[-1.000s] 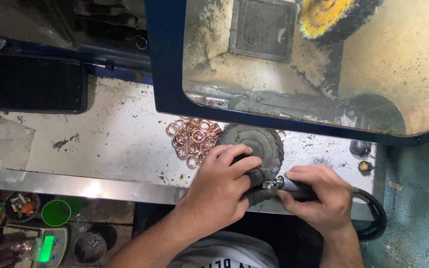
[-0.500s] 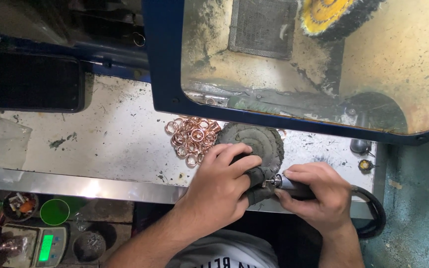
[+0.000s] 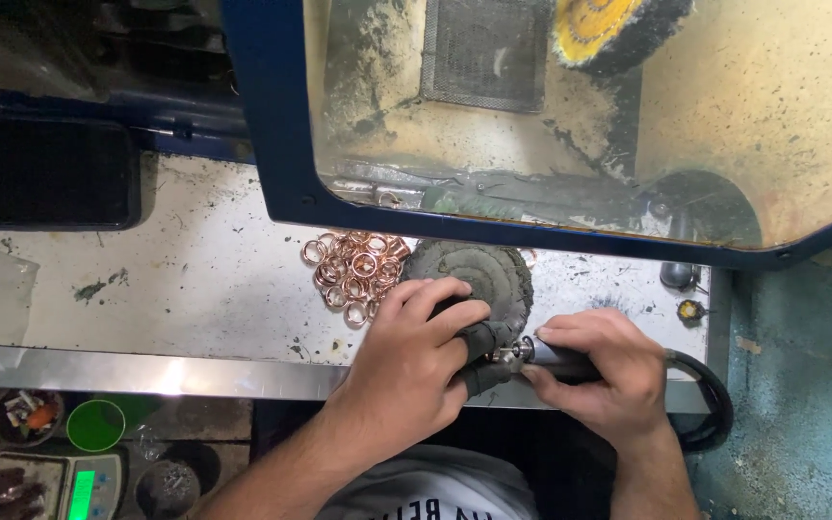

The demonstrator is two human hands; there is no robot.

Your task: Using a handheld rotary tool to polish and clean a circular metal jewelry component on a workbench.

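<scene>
Both hands [image 3: 416,361] on a handpiece [image 3: 556,358] (ring perhaps hidden), copper rings [image 3: 356,273] nearby.

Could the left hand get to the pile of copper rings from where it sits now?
Probably yes. The left hand rests on the dark round pad, and the copper rings lie just beside its fingers on the bench with nothing between. It would have to release its grip first.

Both forearms rise from the bottom edge and converge near the middle. The left hand [image 3: 416,371] lies palm down, fingers curled and closed, fingertips wrapped in dark coverings, thumb pointing right. The right hand [image 3: 594,376] is closed in a grip, knuckles up, its fingertips nearly meeting the left thumb
</scene>
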